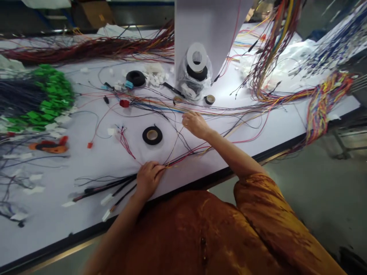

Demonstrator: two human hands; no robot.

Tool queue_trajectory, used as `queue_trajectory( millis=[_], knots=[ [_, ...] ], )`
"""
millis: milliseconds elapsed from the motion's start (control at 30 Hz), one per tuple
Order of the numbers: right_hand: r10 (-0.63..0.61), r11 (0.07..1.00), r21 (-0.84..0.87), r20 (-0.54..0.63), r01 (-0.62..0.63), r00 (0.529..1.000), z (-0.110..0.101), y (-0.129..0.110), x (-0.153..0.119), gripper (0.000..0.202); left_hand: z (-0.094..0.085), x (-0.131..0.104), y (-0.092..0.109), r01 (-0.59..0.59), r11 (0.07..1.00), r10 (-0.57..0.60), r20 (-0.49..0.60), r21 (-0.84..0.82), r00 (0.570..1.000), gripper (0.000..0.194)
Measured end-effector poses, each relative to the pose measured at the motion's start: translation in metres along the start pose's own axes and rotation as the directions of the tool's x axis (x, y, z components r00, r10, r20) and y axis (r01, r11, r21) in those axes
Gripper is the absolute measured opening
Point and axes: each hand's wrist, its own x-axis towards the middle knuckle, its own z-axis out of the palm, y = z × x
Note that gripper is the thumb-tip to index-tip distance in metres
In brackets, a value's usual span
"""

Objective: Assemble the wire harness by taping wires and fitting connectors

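Near the front edge of the table, my left hand is closed around a wire bundle. Black-sleeved branches with white connectors stick out to its left. My right hand is raised further back, its fingers pinched on a thin wire that slants up from the left hand. Between and behind the hands lies a roll of black tape. Short red wires rest to the left of that roll. Behind the right hand, a long run of mixed wires crosses the table.
Green connectors on dark wires pile up at the left, with orange-handled snips in front. A grey upright panel stands at the back, tape rolls in plastic before it. Wire hanks hang at the right. The table's dark edge runs along my body.
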Motion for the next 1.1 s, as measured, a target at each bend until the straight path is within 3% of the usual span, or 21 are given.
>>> queue_trajectory(
  millis=[167,333,467,533,633,733,833,900,1000,1100],
  knots=[
    [0.122,0.991,-0.063,0.048,-0.119,0.991,-0.029,0.025,-0.019,0.021,0.001,-0.001,-0.007,0.03,0.997,-0.028,0.022,-0.064,0.999,0.025],
    [0.278,0.957,-0.08,-0.006,-0.277,0.961,-0.044,0.07,-0.079,0.015,0.002,-0.002,-0.009,0.047,0.996,-0.045,0.028,-0.073,0.999,0.03],
    [0.429,0.902,-0.047,-0.019,-0.43,0.903,-0.05,0.095,-0.127,0.013,0.0,-0.001,-0.007,0.02,0.996,-0.019,0.014,-0.09,1.0,0.027],
    [0.485,0.871,-0.03,-0.101,-0.49,0.868,-0.055,0.101,-0.143,0.015,-0.001,-0.001,-0.006,0.028,0.994,-0.027,0.018,-0.105,0.999,0.024],
    [0.526,0.831,-0.006,-0.315,-0.556,0.79,-0.068,0.107,-0.16,0.021,-0.002,0.0,-0.006,0.015,0.993,-0.013,0.019,-0.114,1.0,0.021],
    [0.52,0.8,-0.075,-0.408,-0.595,0.75,-0.082,0.109,-0.17,0.023,-0.002,-0.001,-0.006,-0.016,0.994,0.014,-0.018,-0.107,1.0,0.019],
    [0.459,0.832,-0.094,-0.436,-0.547,0.774,-0.085,0.096,-0.169,0.026,0.001,-0.001,-0.008,-0.06,0.992,0.053,-0.063,-0.11,0.997,0.017],
    [0.369,0.913,-0.01,-0.4,-0.407,0.839,-0.076,0.076,-0.157,0.023,0.003,-0.002,-0.01,-0.084,0.989,0.073,-0.096,-0.122,0.993,0.016],
    [0.156,0.985,0.11,-0.21,-0.135,0.965,-0.048,0.031,-0.119,0.025,0.007,-0.002,-0.013,-0.085,0.987,0.069,-0.113,-0.139,0.991,0.016],
    [0.048,0.996,0.07,-0.012,-0.047,0.999,-0.02,-0.007,-0.067,0.036,0.008,-0.003,-0.014,-0.066,0.986,0.051,-0.097,-0.156,0.994,0.016]
  ],
)
